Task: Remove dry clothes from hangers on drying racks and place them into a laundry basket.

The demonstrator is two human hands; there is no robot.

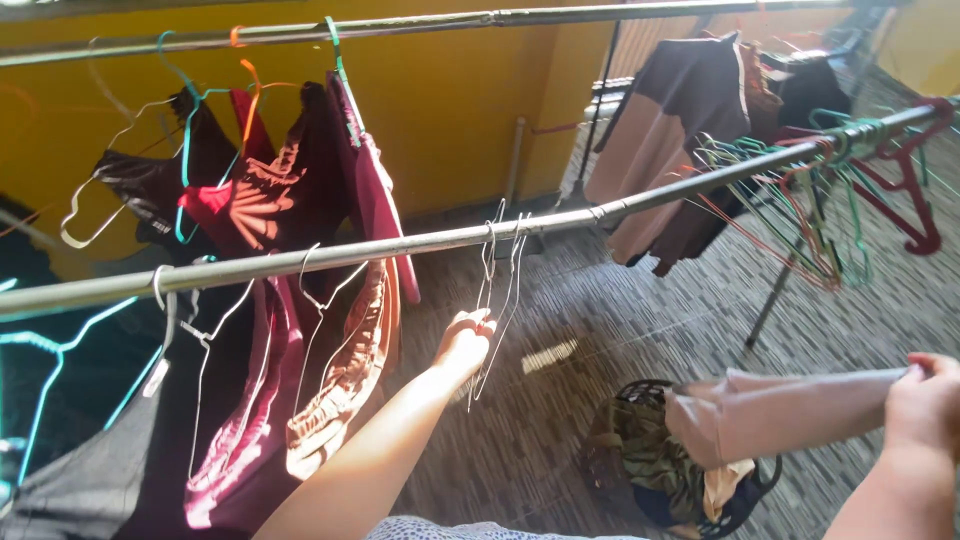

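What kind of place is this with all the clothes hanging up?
Probably an outdoor spot for drying laundry, maybe a balcony or terrace. Clothes hang on long metal rails, spare hangers crowd one rail, and a laundry basket sits on the floor.

Left arm outstretched, left hand [466, 338] fingers curled; right hand [925, 400] clenched

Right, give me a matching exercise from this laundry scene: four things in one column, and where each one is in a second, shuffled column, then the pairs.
Things:
1. left hand
2. right hand
3. basket
4. bunch of coloured hangers

Places:
A. on the floor, holding crumpled clothes
B. hooked on the rail at the far right
C. gripping one end of a beige garment
D. on the bare wire hangers under the near rail

Pairs: 1-D, 2-C, 3-A, 4-B
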